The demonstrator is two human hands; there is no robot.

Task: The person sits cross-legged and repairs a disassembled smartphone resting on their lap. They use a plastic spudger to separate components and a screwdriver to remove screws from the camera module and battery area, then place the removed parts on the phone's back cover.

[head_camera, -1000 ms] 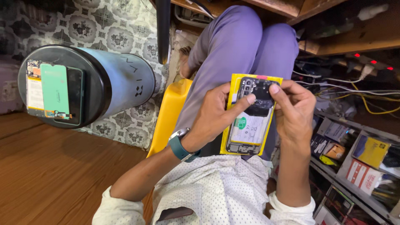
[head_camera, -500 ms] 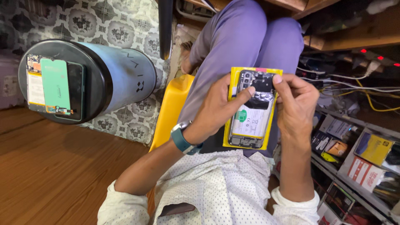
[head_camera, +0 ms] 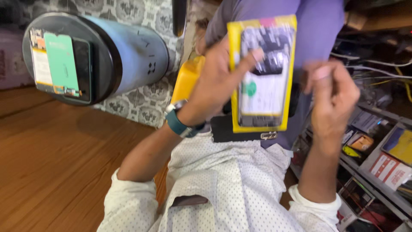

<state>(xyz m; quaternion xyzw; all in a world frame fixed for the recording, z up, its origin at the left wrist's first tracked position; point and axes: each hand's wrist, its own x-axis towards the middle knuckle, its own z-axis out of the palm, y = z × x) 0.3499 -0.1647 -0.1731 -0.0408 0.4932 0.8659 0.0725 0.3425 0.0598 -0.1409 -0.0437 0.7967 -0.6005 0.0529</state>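
The left hand (head_camera: 216, 81) grips the opened phone in its yellow case (head_camera: 262, 73), long side pointing far away; the right hand (head_camera: 332, 96), fingers curled and empty, waits just right of it.

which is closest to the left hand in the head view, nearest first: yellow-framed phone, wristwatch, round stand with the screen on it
1. yellow-framed phone: held in the left hand, touching.
2. wristwatch: on that arm's wrist, just below the hand.
3. round stand: far off to the left of the picture, above the wooden floor.
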